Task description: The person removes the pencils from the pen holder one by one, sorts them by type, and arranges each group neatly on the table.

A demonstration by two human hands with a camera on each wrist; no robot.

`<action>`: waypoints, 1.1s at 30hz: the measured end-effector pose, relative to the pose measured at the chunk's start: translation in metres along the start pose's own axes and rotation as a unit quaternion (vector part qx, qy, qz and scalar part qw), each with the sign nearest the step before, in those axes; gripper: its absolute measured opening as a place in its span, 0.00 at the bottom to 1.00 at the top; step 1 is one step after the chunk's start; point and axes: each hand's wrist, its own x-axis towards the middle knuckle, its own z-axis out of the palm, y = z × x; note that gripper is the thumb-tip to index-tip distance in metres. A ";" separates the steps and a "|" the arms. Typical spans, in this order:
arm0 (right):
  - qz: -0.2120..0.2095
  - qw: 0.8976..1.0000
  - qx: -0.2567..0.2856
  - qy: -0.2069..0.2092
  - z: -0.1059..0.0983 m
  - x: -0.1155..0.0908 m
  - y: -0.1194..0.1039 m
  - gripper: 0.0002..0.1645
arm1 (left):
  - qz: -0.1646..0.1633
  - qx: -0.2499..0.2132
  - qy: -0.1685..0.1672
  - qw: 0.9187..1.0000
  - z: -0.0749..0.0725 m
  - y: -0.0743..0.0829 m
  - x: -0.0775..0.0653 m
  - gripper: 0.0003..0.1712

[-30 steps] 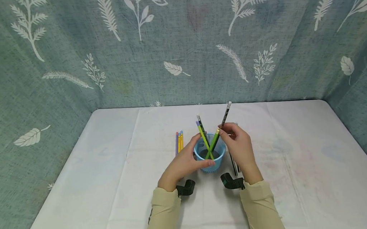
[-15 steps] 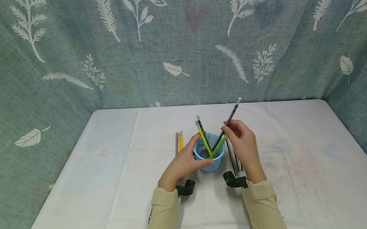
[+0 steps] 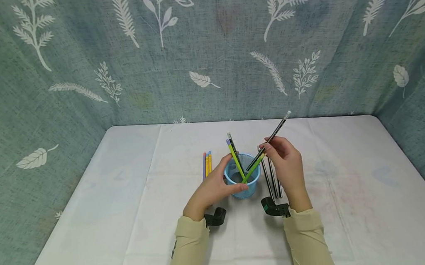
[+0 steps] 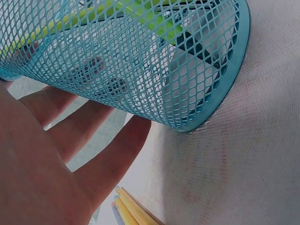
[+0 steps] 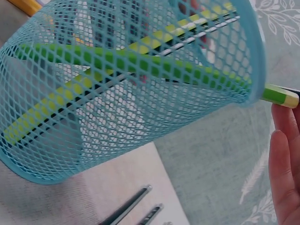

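A light blue mesh pencil cup stands on the table; my left hand holds it, thumb at the near side and fingers along the left wall. In the left wrist view the fingertips touch the mesh. My right hand pinches a black pencil with a white end, slanting up to the right, its lower end over the cup's mouth. Inside lean a green pencil, its pale end at the right fingers, a lime pencil and another black pencil.
Left of the cup lie several yellow and purple pencils, partly behind the left hand. Several black pencils lie to the right, under the right wrist. A patterned curtain hangs behind the white-covered table.
My right hand has moved right and slightly away with the black pencil, which has tilted further right and risen in the cup. The green pencil has leaned right. The left hand stays still.
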 end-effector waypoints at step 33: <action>0.065 0.996 0.045 0.045 -0.018 -0.006 -0.068 0.16 | -0.004 -0.012 -0.009 1.000 -0.001 0.002 0.000 0.56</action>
